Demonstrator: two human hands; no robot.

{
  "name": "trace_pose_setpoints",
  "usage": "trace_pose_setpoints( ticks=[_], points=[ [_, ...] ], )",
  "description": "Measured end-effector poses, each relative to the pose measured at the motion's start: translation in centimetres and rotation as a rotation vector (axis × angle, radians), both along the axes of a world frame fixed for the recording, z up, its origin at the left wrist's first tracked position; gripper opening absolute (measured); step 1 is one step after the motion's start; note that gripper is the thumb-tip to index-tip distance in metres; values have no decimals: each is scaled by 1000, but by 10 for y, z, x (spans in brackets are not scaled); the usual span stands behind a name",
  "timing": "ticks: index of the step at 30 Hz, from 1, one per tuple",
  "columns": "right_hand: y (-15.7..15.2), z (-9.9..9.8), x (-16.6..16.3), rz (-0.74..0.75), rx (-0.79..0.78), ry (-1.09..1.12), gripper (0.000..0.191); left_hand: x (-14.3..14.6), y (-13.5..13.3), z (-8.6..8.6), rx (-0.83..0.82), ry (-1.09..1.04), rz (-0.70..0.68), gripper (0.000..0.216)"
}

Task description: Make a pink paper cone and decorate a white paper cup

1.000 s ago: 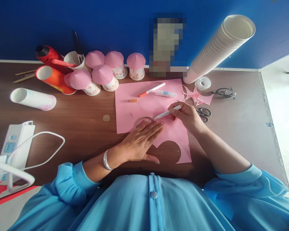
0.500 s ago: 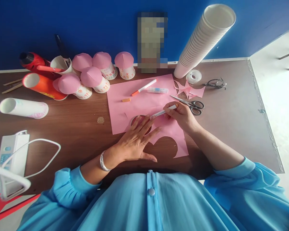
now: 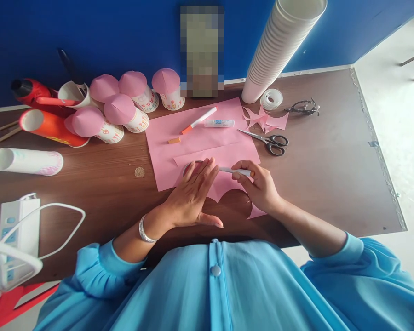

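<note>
My left hand [image 3: 191,195] lies flat with fingers spread on the pink paper [image 3: 162,158]. Beneath its fingers shows the dark curved rim of a round object [image 3: 185,169]; most of it is hidden. My right hand [image 3: 262,186] pinches a white marker [image 3: 226,169], whose tip end reaches the left fingertips. Rounded pieces are cut out of the paper's near edge. On the sheet rest an orange marker cap [image 3: 174,140], a second white marker [image 3: 203,117] with red-orange ends and a glue stick [image 3: 219,123]. Black-handled scissors [image 3: 275,143] lie at its right edge.
Several paper cups with pink cone tops [image 3: 166,82] stand at the back left. Near them are a red glue gun [image 3: 37,94] and an orange cup [image 3: 51,126]. A tall cup stack [image 3: 276,50], tape roll [image 3: 271,99] and glasses [image 3: 303,108] are at right; a power strip [image 3: 22,220] is at left.
My right hand has shifted slightly down and right with the marker, which now lies flatter. The left hand stays spread over the round object. The whole view has shifted a little.
</note>
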State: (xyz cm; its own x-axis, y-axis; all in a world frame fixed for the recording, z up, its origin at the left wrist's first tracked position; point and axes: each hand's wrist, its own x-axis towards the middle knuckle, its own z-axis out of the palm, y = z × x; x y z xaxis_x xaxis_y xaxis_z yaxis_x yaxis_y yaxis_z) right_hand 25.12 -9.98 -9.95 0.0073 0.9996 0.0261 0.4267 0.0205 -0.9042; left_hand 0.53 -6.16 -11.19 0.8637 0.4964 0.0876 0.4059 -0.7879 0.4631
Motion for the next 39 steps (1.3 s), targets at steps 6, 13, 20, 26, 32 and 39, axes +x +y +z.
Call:
trace_pose_setpoints(
  ticks=[6,13,20,26,32,39],
  points=[
    [-17,0,-3,82,242,-182,4,-2,3,2,-92,16,-8,134],
    [-32,8,-13,228,498,-361,9,-2,4,5,-134,43,0,137],
    [-45,5,-25,343,630,-508,15,-2,5,6,-149,70,-5,134],
    [-45,11,-37,384,724,-564,16,-2,5,-1,-136,25,24,125],
    [-47,13,-48,381,779,-633,22,-10,14,6,-287,4,-67,115],
    [-48,8,-59,398,850,-631,21,-10,16,13,-354,-10,-73,118]
  ],
)
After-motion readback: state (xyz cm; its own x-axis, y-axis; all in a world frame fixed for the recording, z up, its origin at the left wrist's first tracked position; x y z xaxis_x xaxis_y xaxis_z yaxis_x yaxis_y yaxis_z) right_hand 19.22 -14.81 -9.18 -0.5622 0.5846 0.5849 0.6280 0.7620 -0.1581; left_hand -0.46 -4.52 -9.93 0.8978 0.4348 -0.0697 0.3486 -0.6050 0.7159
